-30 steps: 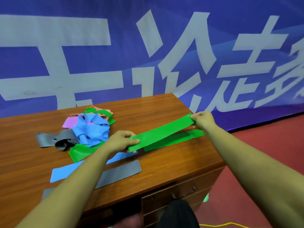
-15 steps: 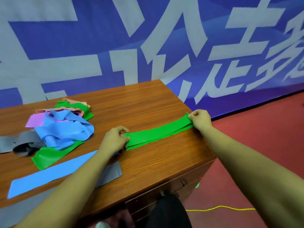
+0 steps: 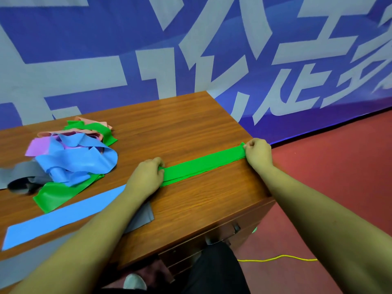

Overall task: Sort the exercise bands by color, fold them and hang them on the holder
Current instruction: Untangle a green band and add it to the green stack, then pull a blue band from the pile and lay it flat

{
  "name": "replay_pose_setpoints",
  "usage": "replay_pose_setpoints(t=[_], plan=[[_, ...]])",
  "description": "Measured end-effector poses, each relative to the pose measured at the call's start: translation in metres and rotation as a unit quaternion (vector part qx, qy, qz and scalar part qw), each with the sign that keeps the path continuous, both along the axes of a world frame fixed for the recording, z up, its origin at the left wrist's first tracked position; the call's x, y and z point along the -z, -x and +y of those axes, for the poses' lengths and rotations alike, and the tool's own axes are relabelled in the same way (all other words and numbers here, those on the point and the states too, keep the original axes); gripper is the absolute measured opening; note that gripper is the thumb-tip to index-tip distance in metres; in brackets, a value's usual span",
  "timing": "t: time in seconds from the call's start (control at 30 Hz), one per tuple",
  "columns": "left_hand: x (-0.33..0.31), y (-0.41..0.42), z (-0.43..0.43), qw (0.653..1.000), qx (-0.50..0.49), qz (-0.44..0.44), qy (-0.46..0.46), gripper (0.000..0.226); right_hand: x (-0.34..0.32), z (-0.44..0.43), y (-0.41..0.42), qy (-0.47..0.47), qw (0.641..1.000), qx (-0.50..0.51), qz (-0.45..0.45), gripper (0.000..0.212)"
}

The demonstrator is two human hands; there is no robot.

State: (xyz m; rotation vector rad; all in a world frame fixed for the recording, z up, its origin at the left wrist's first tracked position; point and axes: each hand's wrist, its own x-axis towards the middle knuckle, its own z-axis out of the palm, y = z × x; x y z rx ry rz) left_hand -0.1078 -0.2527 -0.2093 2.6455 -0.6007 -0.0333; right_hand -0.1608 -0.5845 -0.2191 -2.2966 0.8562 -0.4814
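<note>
Head camera is looking down at one wooden desk (image 3: 191, 124) in the middle of the frame. Two hands are working on it. One folded green band (image 3: 203, 164) is lying flat across the middle right of the desk. The left hand (image 3: 146, 177) is pinching its left end with curled fingers. The right hand (image 3: 257, 154) is pinching its right end at the desk edge, fingers curled too.

One tangled pile of bands (image 3: 72, 153) is sitting at the middle left, showing five colours: blue, green, grey, purple and pink. How many bands are in it is hard to count. One flat blue band (image 3: 59, 219) is lying at the lower left. One flat grey band (image 3: 142, 217) is peeking out under the left arm. One yellow cord (image 3: 280, 258) is lying on the red floor (image 3: 339, 166) at the lower right.
</note>
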Motion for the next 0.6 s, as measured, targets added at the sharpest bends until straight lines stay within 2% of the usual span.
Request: replay_pose_setpoints(t=[0.1,0.2,0.3,0.43,0.6], plan=[[0.007,0.003,0.004,0.999,0.021,-0.039,-0.022,0.018,0.002,0.003,0.002,0.022,1.000,0.006,0.009,0.009],[0.008,0.007,0.007,0.996,0.003,-0.085,-0.030,0.023,-0.003,0.006,0.006,0.056,0.998,0.005,0.032,0.022],[0.000,0.003,0.019,0.996,-0.027,-0.089,-0.015,0.024,-0.019,0.021,0.006,0.112,0.993,-0.007,0.042,0.043],[-0.013,-0.010,0.056,0.990,-0.071,-0.120,0.017,0.016,-0.043,0.075,-0.011,0.127,0.982,-0.136,0.022,0.047],[-0.028,-0.025,0.120,0.978,-0.137,-0.160,-0.007,0.019,-0.058,0.175,-0.043,0.076,0.959,-0.272,0.000,0.040]])
